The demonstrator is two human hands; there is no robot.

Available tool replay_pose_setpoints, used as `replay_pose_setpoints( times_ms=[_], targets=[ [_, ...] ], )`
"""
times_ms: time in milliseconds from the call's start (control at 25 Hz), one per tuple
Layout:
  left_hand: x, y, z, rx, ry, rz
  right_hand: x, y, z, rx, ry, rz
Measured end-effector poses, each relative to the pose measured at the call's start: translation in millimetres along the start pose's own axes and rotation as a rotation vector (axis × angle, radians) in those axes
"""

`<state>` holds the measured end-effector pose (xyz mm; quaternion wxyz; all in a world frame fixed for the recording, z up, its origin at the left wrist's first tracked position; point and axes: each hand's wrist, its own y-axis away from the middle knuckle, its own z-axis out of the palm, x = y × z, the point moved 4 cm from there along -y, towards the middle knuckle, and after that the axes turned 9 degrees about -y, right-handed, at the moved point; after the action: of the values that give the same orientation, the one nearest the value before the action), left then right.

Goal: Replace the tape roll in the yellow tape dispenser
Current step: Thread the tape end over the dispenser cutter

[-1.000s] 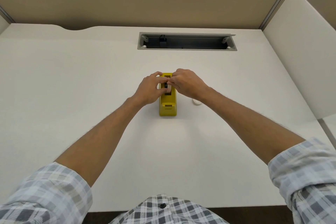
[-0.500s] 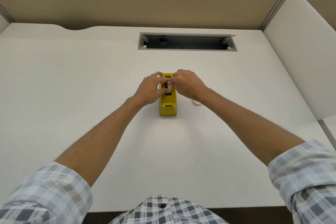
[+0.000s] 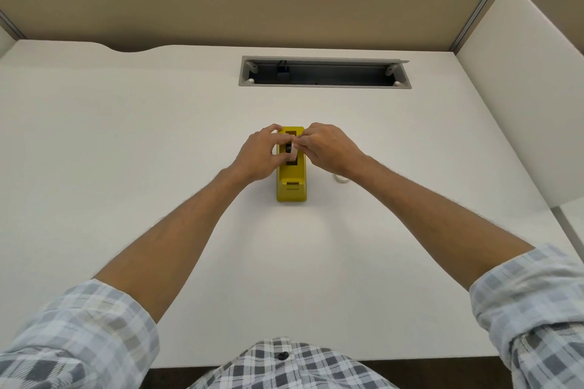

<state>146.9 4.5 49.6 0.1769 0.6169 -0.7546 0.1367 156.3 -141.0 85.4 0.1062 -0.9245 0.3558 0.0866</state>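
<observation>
Mid-table, both hands pinching at the tape roll (image 3: 290, 150) in the yellow tape dispenser (image 3: 291, 181).

Left hand (image 3: 259, 155) at 9 o'clock of the roll, right hand (image 3: 328, 148) at 3 o'clock, fingertips pressed on it. Long axis of dispenser along 12–6, cutter end toward 6.

Both arms outstretched, left hand (image 3: 259, 153) and right hand (image 3: 328, 147) close together, fingertips pinched inward.

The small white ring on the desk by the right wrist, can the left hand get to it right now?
Probably not directly: the small white ring lies beyond the yellow tape dispenser, partly under the right forearm, and the left hand is busy at the dispenser.
</observation>
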Motion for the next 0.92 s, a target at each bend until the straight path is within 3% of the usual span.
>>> replay_pose_setpoints(
  times_ms=[920],
  targets=[
    [-1.1,-1.1,0.5,-0.013,0.006,-0.009,6.4,0.4,0.0,-0.008,-0.047,-0.003]
  ],
)
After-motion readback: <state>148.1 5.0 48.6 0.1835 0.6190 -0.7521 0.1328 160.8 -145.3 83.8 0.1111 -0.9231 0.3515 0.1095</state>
